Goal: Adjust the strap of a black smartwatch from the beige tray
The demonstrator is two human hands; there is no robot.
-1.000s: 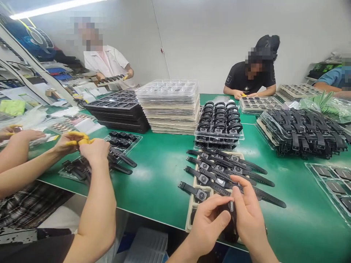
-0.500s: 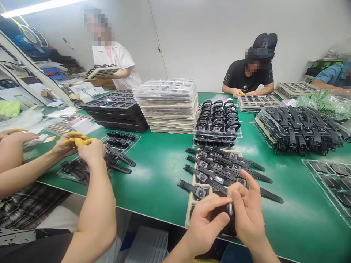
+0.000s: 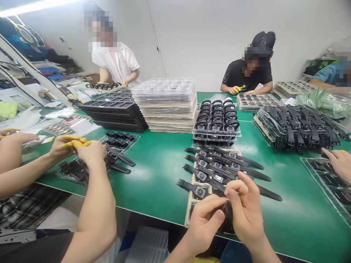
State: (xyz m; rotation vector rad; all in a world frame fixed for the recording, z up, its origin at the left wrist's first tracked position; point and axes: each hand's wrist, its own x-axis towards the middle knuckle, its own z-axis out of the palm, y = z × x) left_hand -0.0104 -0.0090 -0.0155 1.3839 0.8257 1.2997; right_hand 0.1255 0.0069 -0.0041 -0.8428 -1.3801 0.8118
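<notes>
My left hand and my right hand meet at the front edge of the table. Their fingers are closed around a dark smartwatch, mostly hidden between them. The thumb and a finger of my right hand pinch at its top, while another finger points up. Just beyond lies a cream tray with rows of black smartwatches, backs up. Their straps hang over both sides of the tray.
Trays of looped watches stand behind, beside a tall tray stack. Stacked strapped watches are at right, near a clear tray and a co-worker's hand. A co-worker's arm reaches in at left.
The watch has turned slightly between my fingers. A co-worker's hand has come in over the clear tray at right. The person in white has lowered a tray at the back left.
</notes>
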